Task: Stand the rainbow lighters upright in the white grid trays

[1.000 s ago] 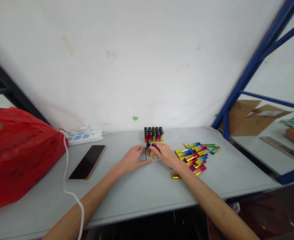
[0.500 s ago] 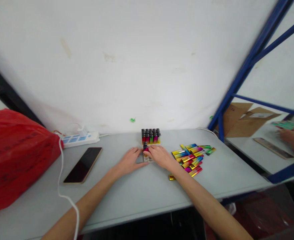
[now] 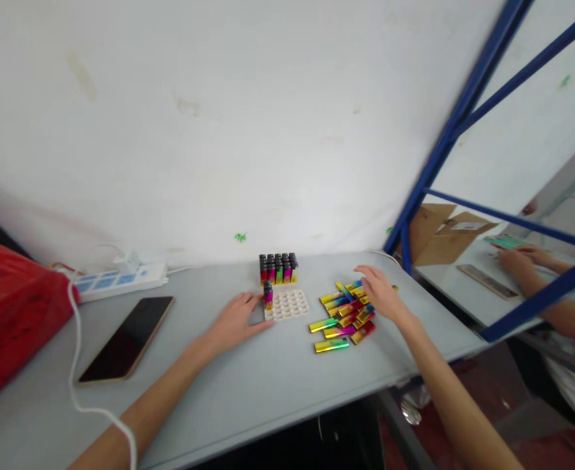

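Note:
My left hand (image 3: 235,320) lies flat on the grey table (image 3: 277,372), fingers apart, its fingertips against the left edge of a white holed tray (image 3: 290,304). One multicoloured lighter (image 3: 267,296) stands upright in the tray's near-left corner. Behind the tray stands a full block of upright lighters (image 3: 278,268). My right hand (image 3: 381,294) hovers over a loose pile of lighters (image 3: 343,314) to the right, fingers spread, holding nothing that I can see.
A dark phone (image 3: 128,338) lies left of my left arm. A white power strip (image 3: 115,281) and its cable (image 3: 84,365) run along the back left, next to a red plastic bag (image 3: 8,320). Blue shelf posts (image 3: 444,150) stand at right; another person's hands (image 3: 522,258) work beyond them.
My right hand has left the tray, leaving one lighter standing in it, and moved right over the loose pile. The left hand stays beside the tray. The view has swung right.

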`<control>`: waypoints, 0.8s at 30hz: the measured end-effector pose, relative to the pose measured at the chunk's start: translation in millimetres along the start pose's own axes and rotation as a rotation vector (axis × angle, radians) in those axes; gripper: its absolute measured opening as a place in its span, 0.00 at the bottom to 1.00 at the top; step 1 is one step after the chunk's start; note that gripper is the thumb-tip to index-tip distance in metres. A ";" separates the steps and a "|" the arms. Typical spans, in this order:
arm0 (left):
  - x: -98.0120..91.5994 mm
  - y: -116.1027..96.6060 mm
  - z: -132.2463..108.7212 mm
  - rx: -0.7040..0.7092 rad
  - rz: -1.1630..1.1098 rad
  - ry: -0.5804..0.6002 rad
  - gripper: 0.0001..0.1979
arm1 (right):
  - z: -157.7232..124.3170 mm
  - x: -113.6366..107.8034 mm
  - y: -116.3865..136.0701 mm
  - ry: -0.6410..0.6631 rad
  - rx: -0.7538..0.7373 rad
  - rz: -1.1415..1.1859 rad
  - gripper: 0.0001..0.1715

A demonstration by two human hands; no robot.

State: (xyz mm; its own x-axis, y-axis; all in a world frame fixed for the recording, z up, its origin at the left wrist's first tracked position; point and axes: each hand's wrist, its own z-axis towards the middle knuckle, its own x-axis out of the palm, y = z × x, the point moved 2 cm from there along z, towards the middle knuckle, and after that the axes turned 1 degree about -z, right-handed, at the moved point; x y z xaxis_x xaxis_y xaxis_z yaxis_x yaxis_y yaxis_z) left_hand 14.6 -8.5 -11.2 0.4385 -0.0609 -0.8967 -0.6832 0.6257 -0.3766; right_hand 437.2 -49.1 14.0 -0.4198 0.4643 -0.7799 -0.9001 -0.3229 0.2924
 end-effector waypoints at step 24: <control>0.4 0.7 -0.6 0.010 0.015 -0.018 0.29 | -26.1 60.0 -17.9 -0.070 0.395 0.140 0.38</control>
State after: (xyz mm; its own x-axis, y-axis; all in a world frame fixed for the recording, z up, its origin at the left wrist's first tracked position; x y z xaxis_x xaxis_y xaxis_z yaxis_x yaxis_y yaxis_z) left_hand 13.9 -8.6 -12.0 0.4391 -0.0374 -0.8977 -0.6838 0.6341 -0.3609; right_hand 431.2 -37.1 -52.5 -0.5356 0.4979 -0.6821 -0.8037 -0.0526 0.5927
